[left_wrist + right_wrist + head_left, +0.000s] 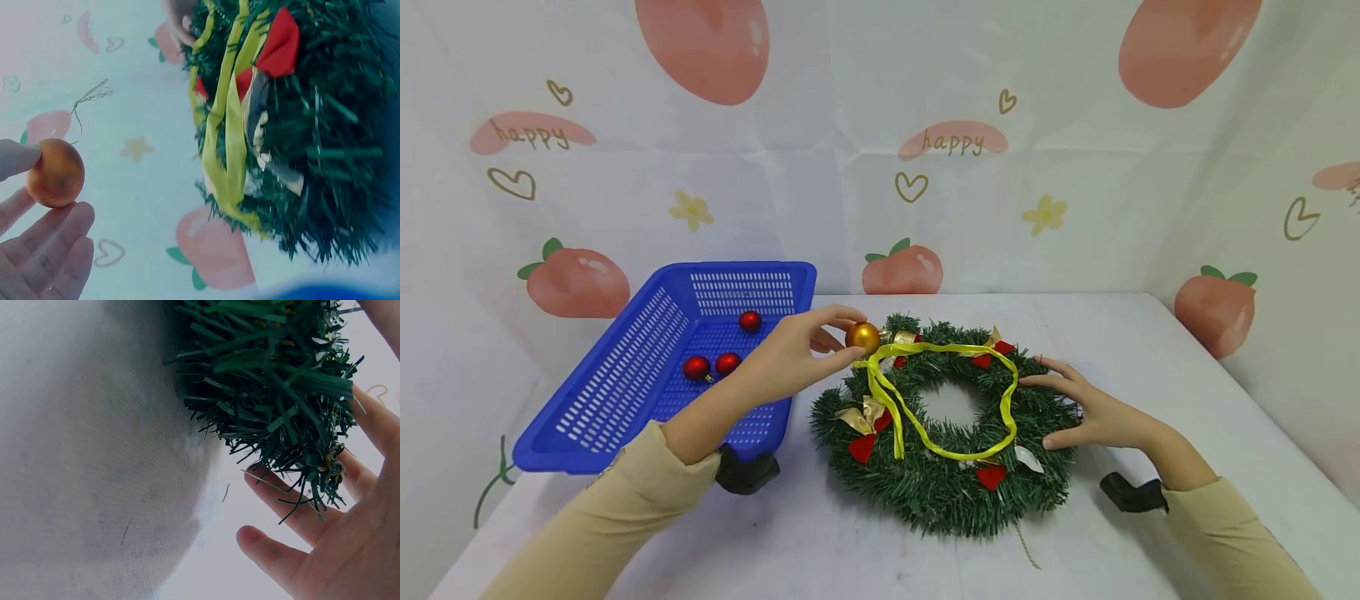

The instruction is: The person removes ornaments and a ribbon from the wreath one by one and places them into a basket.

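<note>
A gold Christmas ball (862, 337) is pinched between the thumb and fingers of my left hand (805, 350), above the far left side of a green wreath (925, 492). The left wrist view shows that ball (56, 173) apart from the greenery, with a thin wire loop rising behind it. A yellow ribbon (1007, 408) lies in a loop on top of the wreath, its knot and tails at the left. Red and gold bows dot the greenery. My right hand (1093, 412) rests against the wreath's right edge, fingers spread and touching the needles (275, 412).
At the left stands a blue perforated basket (625, 333). Inside it lie red balls (749, 321). The white table (865, 558) meets a printed cloth backdrop (820, 192) behind. A thin wire (1028, 546) sticks out at the wreath's front.
</note>
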`<state>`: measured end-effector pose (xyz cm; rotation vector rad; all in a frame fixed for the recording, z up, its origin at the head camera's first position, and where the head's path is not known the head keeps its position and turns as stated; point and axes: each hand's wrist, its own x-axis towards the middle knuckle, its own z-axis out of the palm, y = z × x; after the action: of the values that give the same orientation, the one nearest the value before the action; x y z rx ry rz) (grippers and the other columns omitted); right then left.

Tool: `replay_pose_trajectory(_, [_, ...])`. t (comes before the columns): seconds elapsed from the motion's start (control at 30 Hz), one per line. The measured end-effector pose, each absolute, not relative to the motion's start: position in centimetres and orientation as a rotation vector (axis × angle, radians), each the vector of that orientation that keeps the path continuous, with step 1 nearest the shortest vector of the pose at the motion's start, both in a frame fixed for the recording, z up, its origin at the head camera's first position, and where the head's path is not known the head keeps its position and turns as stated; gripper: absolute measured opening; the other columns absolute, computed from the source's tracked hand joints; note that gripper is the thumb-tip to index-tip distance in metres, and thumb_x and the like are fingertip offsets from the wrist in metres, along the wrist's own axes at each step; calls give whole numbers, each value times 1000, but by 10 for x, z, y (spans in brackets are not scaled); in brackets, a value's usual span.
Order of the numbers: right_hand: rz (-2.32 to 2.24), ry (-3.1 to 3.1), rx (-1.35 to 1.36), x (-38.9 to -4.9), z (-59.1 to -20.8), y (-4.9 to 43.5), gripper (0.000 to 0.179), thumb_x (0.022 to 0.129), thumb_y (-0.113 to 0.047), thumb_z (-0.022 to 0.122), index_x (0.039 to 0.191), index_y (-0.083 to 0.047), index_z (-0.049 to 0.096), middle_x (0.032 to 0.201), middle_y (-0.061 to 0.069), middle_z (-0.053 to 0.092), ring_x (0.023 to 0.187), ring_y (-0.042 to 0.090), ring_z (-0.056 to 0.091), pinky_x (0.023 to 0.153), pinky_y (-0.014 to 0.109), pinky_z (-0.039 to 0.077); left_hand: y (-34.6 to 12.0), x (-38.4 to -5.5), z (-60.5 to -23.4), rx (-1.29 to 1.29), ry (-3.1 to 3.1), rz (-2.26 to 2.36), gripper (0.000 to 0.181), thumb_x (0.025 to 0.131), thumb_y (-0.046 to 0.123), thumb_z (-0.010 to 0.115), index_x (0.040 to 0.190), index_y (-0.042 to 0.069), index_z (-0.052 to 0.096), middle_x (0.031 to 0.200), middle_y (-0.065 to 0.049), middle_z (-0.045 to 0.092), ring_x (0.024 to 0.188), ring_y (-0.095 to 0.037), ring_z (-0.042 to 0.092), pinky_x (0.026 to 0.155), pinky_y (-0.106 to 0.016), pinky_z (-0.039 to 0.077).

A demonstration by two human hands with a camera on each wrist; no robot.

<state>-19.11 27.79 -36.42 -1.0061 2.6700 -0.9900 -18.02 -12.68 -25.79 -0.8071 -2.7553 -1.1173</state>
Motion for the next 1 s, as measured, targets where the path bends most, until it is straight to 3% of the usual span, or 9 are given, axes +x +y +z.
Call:
replay_pose_trajectory(0.6, [-995,2673,-1004,-192,-367,279,73,74,-19,78,137,-15,42,149,28,12,129,51,18,89,75,29,-175,-178,-250,-656,-2776,-1057,35,89,22,63,122,11,57,114,-15,65,92,-29,68,70,-32,58])
replay_pose_trajectory(0.83, [-994,2678,-1002,-191,-366,279,73,74,-20,78,137,-15,42,149,29,12,129,50,18,89,75,29,-192,-182,-247,-579,-2822,-993,35,89,24,62,122,12,57,111,-13,65,94,-29,67,81,-43,56])
replay_pose_trajectory(1.0, [-989,2684,-1007,-191,-366,279,73,74,-20,78,137,-15,42,149,29,13,130,48,19,89,74,29,-204,-186,-248,-553,-2838,-995,36,90,24,61,123,10,56,111,-16,63,96,-32,67,76,-36,57])
